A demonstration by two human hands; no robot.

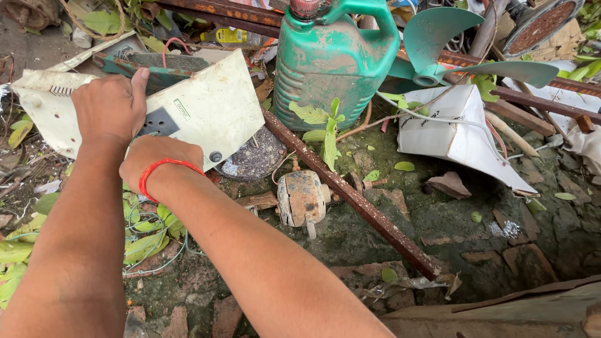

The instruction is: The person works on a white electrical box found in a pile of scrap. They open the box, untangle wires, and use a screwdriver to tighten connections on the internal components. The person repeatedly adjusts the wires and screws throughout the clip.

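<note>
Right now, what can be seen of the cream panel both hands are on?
The cream panel looks like a flat plastic cover, dirty and scuffed, with a dark patch near its middle, a small label, a round screw spot near its lower edge and slots at its left end. It lies tilted over junk on the ground. The left hand presses on its top; the right hand, a red thread at the wrist, is at its lower edge.

Outdoor scrap heap: rusty bar [350, 194], fan blade [438, 47]

Two bare forearms in shot, no sleeves, no gloves, no rings on the fingers [143, 78] that show. Behind the right hand [156, 159], one thin red band [164, 168] loops the wrist. The left hand [111, 107] wears nothing.
</note>
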